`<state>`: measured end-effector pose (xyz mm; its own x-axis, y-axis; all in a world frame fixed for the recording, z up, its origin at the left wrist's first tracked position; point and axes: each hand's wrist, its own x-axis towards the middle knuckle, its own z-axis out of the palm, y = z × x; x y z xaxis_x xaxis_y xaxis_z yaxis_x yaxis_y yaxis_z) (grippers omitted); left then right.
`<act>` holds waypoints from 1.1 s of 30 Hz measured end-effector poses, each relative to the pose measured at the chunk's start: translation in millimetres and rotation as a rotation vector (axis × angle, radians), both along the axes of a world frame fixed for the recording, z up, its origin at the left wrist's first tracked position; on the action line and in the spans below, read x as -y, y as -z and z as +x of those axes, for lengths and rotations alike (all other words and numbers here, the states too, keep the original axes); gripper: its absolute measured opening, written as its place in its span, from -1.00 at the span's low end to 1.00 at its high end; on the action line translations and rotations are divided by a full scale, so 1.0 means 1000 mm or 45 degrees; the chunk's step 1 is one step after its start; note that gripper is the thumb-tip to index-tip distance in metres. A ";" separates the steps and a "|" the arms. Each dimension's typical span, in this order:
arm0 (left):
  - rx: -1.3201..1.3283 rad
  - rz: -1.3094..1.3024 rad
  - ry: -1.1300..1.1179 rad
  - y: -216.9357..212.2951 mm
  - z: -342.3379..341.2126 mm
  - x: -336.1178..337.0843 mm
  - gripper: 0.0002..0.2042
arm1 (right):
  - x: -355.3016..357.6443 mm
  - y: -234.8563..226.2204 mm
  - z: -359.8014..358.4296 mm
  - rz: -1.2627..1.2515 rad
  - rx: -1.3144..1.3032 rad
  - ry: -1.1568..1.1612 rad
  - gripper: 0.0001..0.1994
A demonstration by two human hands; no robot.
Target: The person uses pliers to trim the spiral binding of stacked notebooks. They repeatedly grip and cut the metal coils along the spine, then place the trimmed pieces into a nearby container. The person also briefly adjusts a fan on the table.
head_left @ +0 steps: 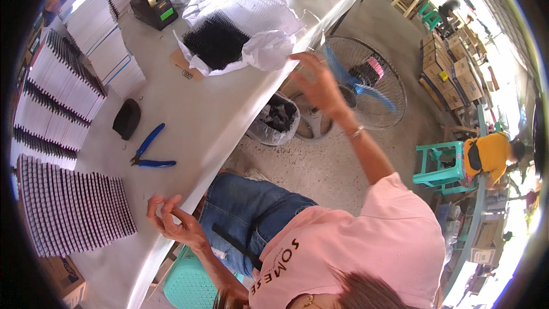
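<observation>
My left hand [174, 220] hovers at the table's near edge, beside a stack of wire-bound notebooks [74, 206]. Its fingers are bent and apart, with nothing visible in them. Farther off, my right hand [321, 84] is raised past the table edge, fingers spread, near crumpled white wrapping paper [269, 50]. A bundle of black binding wires [215, 40] lies in that paper. Blue-handled cutting pliers [151, 151] rest spread on the table, touched by neither hand. Close to them is a dark rounded pad-like piece [127, 119] that I cannot identify.
More bound stacks [57, 100] line the table's left side, with a tape dispenser [153, 8] at the back. Right of the table stand a lined waste bin [274, 120] and a floor fan [363, 83]. Another person in yellow [489, 157] is by a green stool [440, 163].
</observation>
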<state>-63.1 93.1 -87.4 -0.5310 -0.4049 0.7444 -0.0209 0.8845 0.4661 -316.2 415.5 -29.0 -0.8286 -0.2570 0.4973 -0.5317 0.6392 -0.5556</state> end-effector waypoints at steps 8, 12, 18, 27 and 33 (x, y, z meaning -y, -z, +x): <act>0.058 0.181 0.244 -0.014 -0.035 -0.020 -0.69 | -0.244 -0.041 -0.123 0.594 -0.357 0.594 -0.82; 0.074 -0.029 0.220 -0.011 -0.043 -0.021 -0.66 | -0.345 -0.005 -0.165 0.668 0.327 0.608 -0.79; 0.121 -0.197 0.173 -0.003 -0.042 -0.016 -0.65 | -0.379 0.025 -0.177 0.770 0.659 0.595 -0.69; 0.177 -0.279 0.083 0.002 -0.047 -0.016 -0.66 | -0.358 0.030 -0.167 1.075 0.340 0.273 -0.82; 0.251 -0.348 0.023 0.009 -0.045 -0.015 -0.67 | -0.358 0.031 -0.165 1.351 0.179 0.215 -0.89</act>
<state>-107.9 108.3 -96.5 -0.6811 -0.1933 0.7062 -0.0700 0.9773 0.2001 -481.4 773.1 -59.9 -0.9260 -0.3772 -0.0135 -0.3661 0.8890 0.2748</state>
